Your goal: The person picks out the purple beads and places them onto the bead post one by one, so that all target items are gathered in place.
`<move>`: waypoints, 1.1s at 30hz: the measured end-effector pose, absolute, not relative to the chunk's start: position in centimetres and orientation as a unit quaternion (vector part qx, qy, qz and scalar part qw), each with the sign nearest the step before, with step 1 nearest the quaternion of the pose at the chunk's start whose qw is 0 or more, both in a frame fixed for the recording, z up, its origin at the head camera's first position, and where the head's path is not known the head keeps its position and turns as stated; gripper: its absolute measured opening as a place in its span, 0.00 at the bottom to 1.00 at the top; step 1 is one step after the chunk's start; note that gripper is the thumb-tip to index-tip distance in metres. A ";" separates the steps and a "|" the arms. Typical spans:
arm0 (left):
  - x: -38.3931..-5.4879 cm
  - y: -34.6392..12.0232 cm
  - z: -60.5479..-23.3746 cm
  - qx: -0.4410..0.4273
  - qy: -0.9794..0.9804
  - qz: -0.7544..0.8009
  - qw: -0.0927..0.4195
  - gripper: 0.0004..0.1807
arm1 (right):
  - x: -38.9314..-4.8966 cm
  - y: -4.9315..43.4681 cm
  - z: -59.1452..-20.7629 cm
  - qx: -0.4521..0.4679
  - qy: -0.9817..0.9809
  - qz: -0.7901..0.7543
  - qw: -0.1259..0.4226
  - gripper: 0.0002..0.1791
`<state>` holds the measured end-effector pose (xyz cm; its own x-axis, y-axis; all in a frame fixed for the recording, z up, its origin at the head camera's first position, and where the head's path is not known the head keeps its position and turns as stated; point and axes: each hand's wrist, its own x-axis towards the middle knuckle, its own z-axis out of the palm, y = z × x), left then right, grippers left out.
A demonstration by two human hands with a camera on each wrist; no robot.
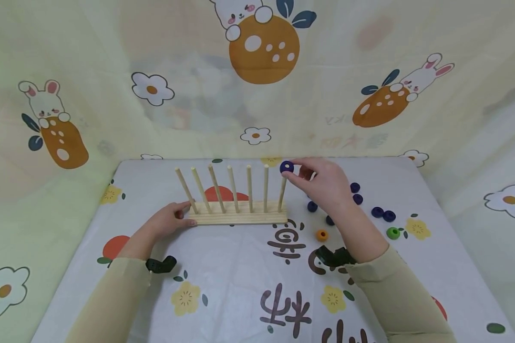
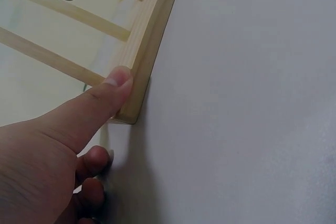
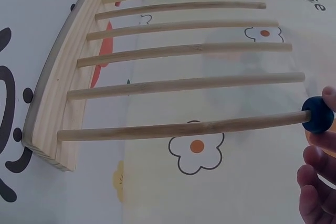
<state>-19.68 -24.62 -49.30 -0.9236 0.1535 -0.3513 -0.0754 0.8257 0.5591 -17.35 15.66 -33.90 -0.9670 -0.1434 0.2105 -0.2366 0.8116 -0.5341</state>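
Observation:
A wooden rack [image 1: 240,218] with several upright pegs stands on the table. My left hand [image 1: 166,223] grips its left end, and in the left wrist view the thumb [image 2: 100,100] presses on the base beside the end peg. With thumb and fingertips, my right hand [image 1: 326,183] pinches a dark blue bead [image 1: 286,166] at the top of the rightmost peg [image 1: 282,194]. Seen from the right wrist, the blue bead [image 3: 318,114] sits at that peg's tip; how far the peg enters its hole I cannot tell.
Several dark blue beads [image 1: 377,212] lie scattered right of the rack, some partly behind my right hand. An orange bead [image 1: 322,235] lies near the rack's right end, and a green bead [image 1: 393,233] farther right. A printed cloth wall [image 1: 197,128] rises behind the table.

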 end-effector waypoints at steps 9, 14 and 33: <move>-19.7 -24.5 -48.9 0.025 0.936 0.292 0.194 0.46 | -17.4 16.2 -34.0 0.106 -0.945 0.293 0.098 0.23; -19.8 -24.4 -48.8 0.029 0.933 0.297 0.200 0.45 | -17.5 16.2 -34.4 0.109 -0.946 0.291 0.095 0.22; -19.9 -24.6 -49.1 0.023 0.932 0.299 0.202 0.45 | -17.8 17.6 -35.7 0.092 -0.954 0.280 0.047 0.24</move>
<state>-19.90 -24.60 -49.08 -0.9174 0.1632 -0.3629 -0.0784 0.8201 0.5668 -17.75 17.62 -35.67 -0.9784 -0.1499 0.1422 -0.2029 0.8260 -0.5259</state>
